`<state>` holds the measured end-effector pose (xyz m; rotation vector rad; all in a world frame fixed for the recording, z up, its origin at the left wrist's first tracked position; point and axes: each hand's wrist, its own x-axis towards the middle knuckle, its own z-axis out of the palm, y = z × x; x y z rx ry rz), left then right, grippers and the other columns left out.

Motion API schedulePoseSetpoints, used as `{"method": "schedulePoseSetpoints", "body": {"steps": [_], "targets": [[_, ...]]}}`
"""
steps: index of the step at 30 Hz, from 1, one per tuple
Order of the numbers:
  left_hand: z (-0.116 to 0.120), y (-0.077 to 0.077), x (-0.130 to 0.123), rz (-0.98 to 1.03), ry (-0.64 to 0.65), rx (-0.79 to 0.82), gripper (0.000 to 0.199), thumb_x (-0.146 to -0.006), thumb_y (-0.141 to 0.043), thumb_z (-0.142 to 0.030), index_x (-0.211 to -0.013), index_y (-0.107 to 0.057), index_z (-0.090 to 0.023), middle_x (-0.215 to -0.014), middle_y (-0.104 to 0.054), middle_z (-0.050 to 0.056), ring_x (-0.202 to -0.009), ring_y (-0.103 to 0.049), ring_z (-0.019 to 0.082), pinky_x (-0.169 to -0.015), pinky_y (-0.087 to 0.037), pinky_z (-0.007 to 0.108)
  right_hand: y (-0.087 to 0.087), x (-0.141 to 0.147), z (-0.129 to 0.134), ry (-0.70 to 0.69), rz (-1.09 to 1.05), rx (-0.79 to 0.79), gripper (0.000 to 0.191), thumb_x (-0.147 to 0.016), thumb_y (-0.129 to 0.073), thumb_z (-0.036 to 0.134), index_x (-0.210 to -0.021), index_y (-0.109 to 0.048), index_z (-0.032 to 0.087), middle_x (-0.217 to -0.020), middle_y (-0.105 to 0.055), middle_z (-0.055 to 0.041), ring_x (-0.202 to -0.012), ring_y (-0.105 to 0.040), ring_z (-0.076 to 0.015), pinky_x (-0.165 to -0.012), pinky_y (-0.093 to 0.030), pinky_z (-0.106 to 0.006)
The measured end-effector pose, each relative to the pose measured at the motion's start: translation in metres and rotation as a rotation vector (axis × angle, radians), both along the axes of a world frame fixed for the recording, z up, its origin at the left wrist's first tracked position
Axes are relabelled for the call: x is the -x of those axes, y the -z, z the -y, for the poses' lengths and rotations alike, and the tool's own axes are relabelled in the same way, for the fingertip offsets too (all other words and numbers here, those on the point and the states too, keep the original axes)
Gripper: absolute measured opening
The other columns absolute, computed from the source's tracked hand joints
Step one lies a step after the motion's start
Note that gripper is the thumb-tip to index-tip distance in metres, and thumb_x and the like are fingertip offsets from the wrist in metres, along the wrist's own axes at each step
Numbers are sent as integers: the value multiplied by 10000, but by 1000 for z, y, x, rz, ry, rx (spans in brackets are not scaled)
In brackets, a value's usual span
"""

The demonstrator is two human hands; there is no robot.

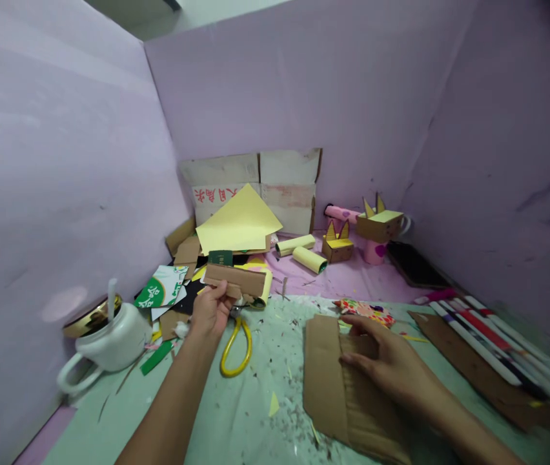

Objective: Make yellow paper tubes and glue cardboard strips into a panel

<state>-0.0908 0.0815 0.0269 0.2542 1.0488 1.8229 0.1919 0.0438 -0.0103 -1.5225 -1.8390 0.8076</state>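
Note:
A narrow strip of brown cardboard (pixel 239 279) is pinched in my left hand (pixel 213 309), raised over the scrap pile at the centre left. My right hand (pixel 381 355) is over a larger folded cardboard piece (pixel 324 381) on the green table cover, thumb and fingers apart near its upper part. Whether those fingertips touch the cardboard is hard to tell. Below my left hand lies the yellow loop handle (pixel 236 349) of a tool, its other end hidden.
A white mug (pixel 115 342) stands at left. Behind are yellow paper (pixel 241 223), yellow rolls (pixel 308 259) and small eared cardboard boxes (pixel 337 249). Markers (pixel 488 336) and a dark phone (pixel 417 265) lie at right. Lilac walls enclose three sides.

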Motion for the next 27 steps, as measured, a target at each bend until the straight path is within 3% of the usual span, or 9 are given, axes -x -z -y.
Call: {"method": "schedulePoseSetpoints", "body": {"steps": [4,9,13,18,20,22,24,27], "targets": [[-19,12,-6,-78,-18,102,74,-850,-528,-80,-879,-588,-113,-759,-611,-8,-602,-587,94,-532,-513,225,-2,5,5,135,-238,172,673,-566,-667,311,-1189,-467,152,-1001,-619,-86,-914,-588,-278,-842,-435,-403],[-26,19,-8,-166,45,217,102,-871,-527,-164,-955,-569,-123,-825,-604,3,-646,-587,102,-563,-513,248,6,5,13,139,-473,338,713,-506,-701,285,-1150,-428,149,-990,-631,-92,-897,-601,-283,-798,-463,-390],[-11,15,-8,-333,118,246,142,-825,-468,-40,-904,-570,-100,-766,-616,40,-673,-614,145,-608,-508,281,12,5,14,146,-492,345,723,-517,-692,280,-1170,-407,154,-980,-622,-84,-878,-600,-273,-785,-464,-384],[26,2,-16,-767,65,235,303,-695,-596,-93,-982,-560,-186,-873,-612,17,-825,-573,159,-712,-435,247,13,5,15,160,-465,362,693,-526,-676,294,-1148,-407,150,-937,-623,-80,-864,-594,-271,-778,-459,-380],[42,1,-30,-938,202,174,212,-652,-602,-101,-843,-619,-193,-813,-626,-7,-792,-558,149,-698,-408,227,11,6,16,173,-464,365,667,-535,-668,292,-1137,-414,159,-919,-624,-72,-850,-596,-268,-763,-464,-379],[55,4,-48,-1055,486,125,98,-594,-598,-103,-636,-652,-173,-597,-610,-21,-595,-531,141,-573,-383,236,8,8,17,191,-471,366,644,-546,-657,289,-1132,-419,170,-900,-624,-60,-828,-600,-261,-741,-470,-375],[63,11,-66,-1130,696,97,96,-582,-574,-114,-543,-640,-170,-504,-578,-29,-518,-501,134,-516,-337,241,4,9,18,196,-505,368,641,-549,-652,287,-1133,-415,171,-893,-622,-55,-809,-601,-253,-722,-475,-368],[65,26,-83,-1208,778,126,170,-650,-532,-182,-484,-564,-171,-471,-511,-29,-516,-460,131,-500,-268,248,-1,11,20,199,-562,375,656,-539,-658,281,-1134,-409,162,-901,-623,-56,-804,-601,-246,-717,-479,-356]]}}
